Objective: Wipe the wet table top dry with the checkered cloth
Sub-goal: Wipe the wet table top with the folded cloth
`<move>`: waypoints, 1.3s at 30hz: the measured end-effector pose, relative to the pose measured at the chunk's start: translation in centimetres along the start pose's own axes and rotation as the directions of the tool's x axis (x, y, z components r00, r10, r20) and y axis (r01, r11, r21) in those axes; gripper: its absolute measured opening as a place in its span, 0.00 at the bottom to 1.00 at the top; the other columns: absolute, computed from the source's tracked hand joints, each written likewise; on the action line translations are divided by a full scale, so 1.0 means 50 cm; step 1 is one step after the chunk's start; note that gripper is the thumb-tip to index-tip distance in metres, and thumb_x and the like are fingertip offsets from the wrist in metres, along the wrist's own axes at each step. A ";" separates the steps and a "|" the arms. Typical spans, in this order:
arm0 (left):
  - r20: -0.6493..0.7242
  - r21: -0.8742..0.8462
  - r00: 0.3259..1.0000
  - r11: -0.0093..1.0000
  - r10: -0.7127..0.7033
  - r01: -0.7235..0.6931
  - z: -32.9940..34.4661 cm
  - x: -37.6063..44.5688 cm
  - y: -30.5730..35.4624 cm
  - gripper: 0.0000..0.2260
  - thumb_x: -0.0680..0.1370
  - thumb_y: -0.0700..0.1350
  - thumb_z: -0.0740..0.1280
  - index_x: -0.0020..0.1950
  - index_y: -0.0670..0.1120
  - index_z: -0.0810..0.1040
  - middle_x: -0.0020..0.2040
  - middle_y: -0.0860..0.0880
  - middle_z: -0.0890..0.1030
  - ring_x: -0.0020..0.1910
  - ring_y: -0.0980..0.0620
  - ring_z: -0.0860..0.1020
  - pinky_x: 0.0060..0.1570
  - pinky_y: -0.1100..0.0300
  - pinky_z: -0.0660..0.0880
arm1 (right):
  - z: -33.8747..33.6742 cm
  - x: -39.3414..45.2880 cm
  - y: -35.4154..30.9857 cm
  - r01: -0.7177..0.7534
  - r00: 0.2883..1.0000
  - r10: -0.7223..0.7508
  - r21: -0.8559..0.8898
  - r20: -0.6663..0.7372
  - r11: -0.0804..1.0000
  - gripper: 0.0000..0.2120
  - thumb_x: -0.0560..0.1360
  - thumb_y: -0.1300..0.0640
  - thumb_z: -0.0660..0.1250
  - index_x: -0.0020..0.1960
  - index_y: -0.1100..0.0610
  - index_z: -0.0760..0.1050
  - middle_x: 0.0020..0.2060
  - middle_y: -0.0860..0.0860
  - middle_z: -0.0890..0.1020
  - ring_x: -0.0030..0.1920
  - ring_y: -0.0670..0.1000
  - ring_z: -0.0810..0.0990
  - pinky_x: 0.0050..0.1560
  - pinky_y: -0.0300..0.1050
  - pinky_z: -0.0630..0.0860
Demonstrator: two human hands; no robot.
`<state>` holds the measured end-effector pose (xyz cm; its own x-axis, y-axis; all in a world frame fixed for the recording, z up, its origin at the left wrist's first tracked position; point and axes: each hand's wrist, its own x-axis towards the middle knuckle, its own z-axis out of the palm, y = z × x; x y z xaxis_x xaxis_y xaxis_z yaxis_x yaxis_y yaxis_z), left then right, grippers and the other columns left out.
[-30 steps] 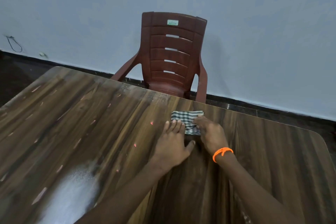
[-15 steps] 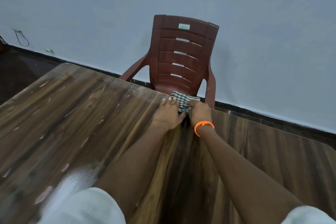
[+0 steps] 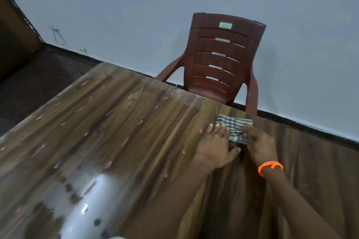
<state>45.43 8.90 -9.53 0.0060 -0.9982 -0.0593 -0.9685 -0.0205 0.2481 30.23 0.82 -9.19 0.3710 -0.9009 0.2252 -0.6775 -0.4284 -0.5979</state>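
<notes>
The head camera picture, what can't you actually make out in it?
- Checkered cloth: near part hidden under the left hand and right hand, head view.
- Table top: near and right edges cut off by the frame; motion blur hides how wet it is.
- Chair: seat and legs hidden behind the table; its green label is too small to read.

a plain room in a home or small hall: a dark wood-grain laminate table top [image 3: 126, 132], one maroon moulded plastic armchair [image 3: 219, 64] against a bare pale blue wall [image 3: 136, 6], black skirting [image 3: 301, 122], dark floor [image 3: 38, 83].
</notes>
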 end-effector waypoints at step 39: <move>0.060 0.096 0.974 0.973 -0.216 0.210 -0.030 -0.250 -0.040 0.42 0.78 0.67 0.48 0.81 0.38 0.52 0.81 0.39 0.55 0.82 0.45 0.49 0.79 0.48 0.38 | 0.097 -0.176 -0.144 0.171 0.971 -0.175 0.036 0.163 0.985 0.19 0.68 0.70 0.67 0.56 0.55 0.80 0.58 0.52 0.81 0.64 0.50 0.75 0.63 0.43 0.70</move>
<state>47.66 21.35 -7.84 0.2005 -0.9649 -0.1696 -0.9649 -0.2245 0.1365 34.93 12.19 -10.62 0.5821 -0.7886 0.1980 -0.5807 -0.5737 -0.5777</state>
